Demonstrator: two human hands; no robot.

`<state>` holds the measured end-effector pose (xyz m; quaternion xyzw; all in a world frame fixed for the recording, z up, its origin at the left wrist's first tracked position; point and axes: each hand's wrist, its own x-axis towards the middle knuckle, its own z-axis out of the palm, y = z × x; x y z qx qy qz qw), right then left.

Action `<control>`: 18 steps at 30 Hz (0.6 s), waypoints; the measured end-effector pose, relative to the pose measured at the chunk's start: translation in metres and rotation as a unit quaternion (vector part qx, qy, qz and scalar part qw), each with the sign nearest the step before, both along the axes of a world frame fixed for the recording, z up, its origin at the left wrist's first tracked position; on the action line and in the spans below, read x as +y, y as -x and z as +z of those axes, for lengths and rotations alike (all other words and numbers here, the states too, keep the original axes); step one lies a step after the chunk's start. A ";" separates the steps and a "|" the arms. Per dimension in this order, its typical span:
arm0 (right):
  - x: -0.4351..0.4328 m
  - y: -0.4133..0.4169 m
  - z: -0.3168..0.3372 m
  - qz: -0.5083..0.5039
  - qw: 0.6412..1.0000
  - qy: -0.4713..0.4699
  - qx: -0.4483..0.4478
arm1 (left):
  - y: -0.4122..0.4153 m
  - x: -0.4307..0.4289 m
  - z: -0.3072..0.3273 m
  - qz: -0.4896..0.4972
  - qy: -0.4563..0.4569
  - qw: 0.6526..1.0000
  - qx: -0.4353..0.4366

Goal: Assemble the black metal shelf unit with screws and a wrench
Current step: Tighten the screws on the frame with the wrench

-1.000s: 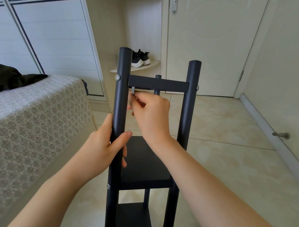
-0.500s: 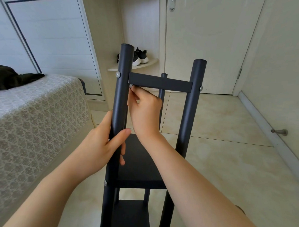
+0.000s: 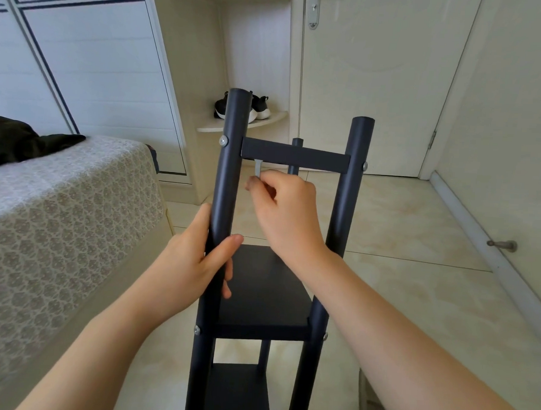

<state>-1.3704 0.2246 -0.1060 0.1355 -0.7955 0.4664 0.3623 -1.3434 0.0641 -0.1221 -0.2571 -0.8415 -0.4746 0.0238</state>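
**Top crossbar screw: wrench working under the bar**

The floor (image 3: 414, 298) carries the black shelf unit (image 3: 264, 285), upright in the middle of the view, with the bed (image 3: 60, 226) close on its left. Two shelf boards are already fixed between the posts, so I judge the build well along.

Left post (image 3: 230, 178): my left hand (image 3: 192, 263) has its grip wrapped round it, thumb across the near side. I read that as bracing, so the frame does not twist while the fastener is turned.

Crossbar (image 3: 296, 158), between the tops of the two near posts: my right hand (image 3: 287, 211) sits just below its left end, grip pinched on a small grey wrench (image 3: 258, 167). The short arm points up behind the bar, toward the joint. Its tip is hidden, so I cannot tell whether it is seated.

Screw (image 3: 223, 140): the head shows on the left face of the left post, level with the crossbar.

Against half a second ago, the right hand has dropped away from the underside of the bar and the wrench shank, then covered, now shows. The left hand has kept its hold on the post.
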 end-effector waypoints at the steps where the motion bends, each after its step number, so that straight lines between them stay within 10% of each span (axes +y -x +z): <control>1: 0.002 -0.001 0.001 -0.002 1.000 -0.006 0.002 | 0.000 0.001 0.000 0.001 0.001 1.000 -0.001; 18: 0.003 -0.002 0.013 -0.012 0.999 -0.037 0.009 | 0.002 -0.001 0.000 0.013 0.013 1.000 -0.006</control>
